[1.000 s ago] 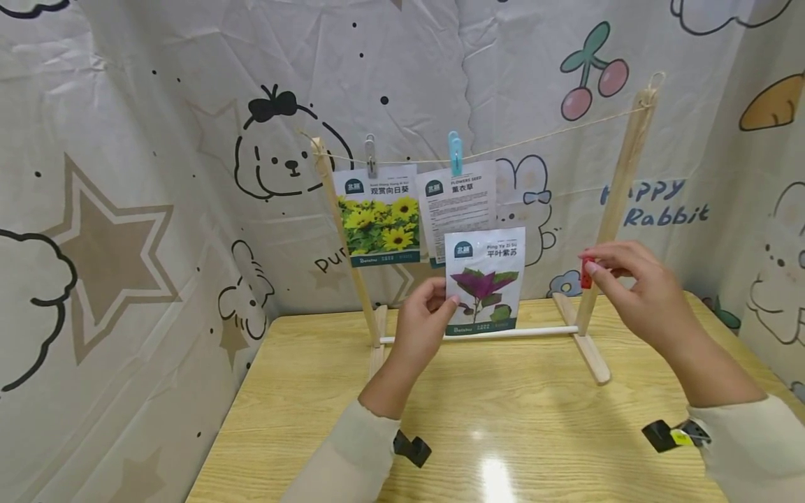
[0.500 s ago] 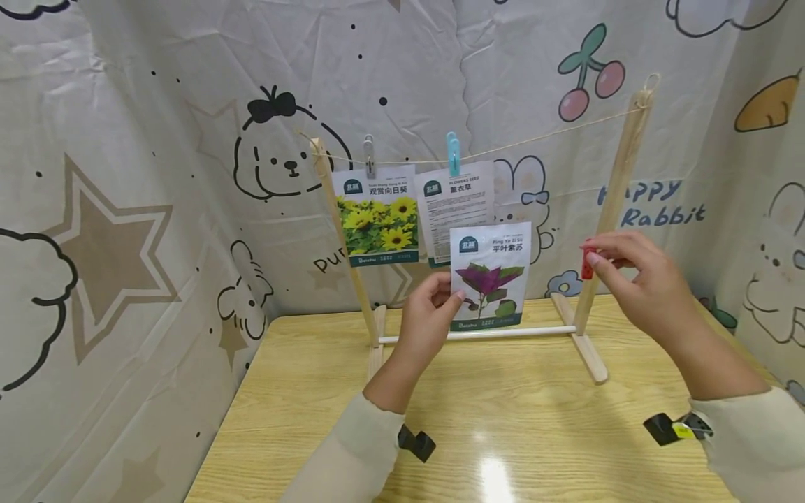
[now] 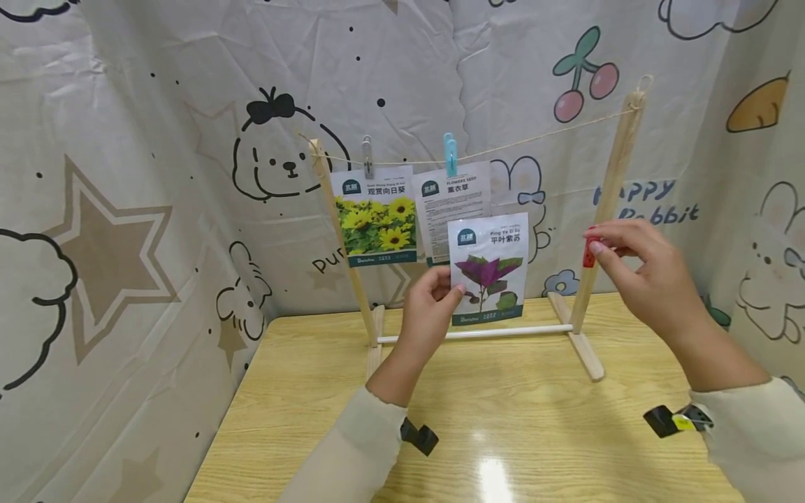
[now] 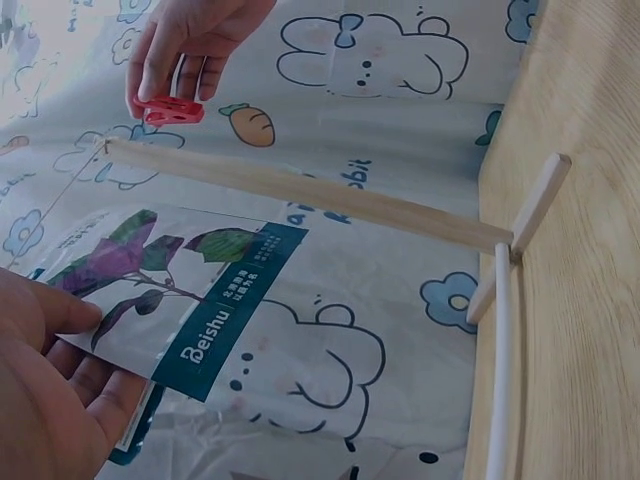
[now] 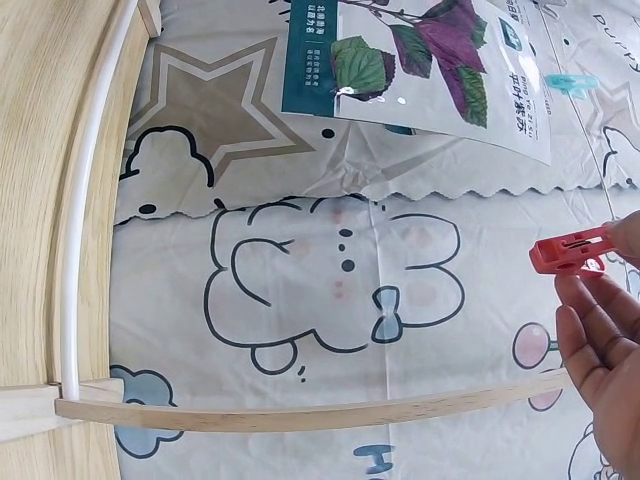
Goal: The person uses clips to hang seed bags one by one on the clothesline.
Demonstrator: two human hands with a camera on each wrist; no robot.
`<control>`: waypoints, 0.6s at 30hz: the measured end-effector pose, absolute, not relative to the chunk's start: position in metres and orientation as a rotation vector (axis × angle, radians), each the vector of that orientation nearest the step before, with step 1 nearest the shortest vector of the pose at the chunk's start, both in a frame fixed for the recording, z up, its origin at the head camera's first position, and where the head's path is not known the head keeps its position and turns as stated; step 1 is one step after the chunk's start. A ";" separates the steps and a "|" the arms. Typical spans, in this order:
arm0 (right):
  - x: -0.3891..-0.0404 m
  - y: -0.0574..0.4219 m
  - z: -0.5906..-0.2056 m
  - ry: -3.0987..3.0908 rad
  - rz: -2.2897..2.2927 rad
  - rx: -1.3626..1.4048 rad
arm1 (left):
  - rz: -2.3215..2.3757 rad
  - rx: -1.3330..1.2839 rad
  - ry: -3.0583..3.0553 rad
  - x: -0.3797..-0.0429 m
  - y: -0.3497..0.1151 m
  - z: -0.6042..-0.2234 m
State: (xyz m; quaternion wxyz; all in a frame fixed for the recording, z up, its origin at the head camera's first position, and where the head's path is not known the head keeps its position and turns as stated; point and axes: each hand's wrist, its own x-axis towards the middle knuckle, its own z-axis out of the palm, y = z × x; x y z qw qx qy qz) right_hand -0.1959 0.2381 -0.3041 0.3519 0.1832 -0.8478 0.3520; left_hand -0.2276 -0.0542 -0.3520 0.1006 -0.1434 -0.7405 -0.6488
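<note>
My left hand (image 3: 428, 311) pinches the left edge of a seed packet (image 3: 487, 272) with a purple-leaved plant on it, held upright below the string. In my right hand (image 3: 648, 279) a red clothespin (image 3: 590, 251) is pinched between thumb and fingers, in front of the right post. The right wrist view shows the red clothespin (image 5: 575, 250) apart from the packet. On the string (image 3: 534, 142), a grey clothespin (image 3: 367, 157) holds a sunflower seed packet (image 3: 377, 216), and a blue clothespin (image 3: 450, 155) holds a text-covered packet (image 3: 455, 199), partly hidden by the purple-leaved one.
A wooden stand with a left post (image 3: 342, 244), a right post (image 3: 606, 202) and a white bottom rod (image 3: 509, 333) stands at the back of the wooden table (image 3: 503, 405). A printed curtain (image 3: 189, 84) hangs behind and at the sides.
The purple-leaved packet has risen a little in my left hand and shifted slightly right. My right hand has also risen slightly with the red clothespin. The hanging packets stay on the string.
</note>
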 end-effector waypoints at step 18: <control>-0.196 0.237 -0.287 -2.167 0.848 0.500 | -1.950 -0.397 -2.181 -0.232 -0.048 -0.343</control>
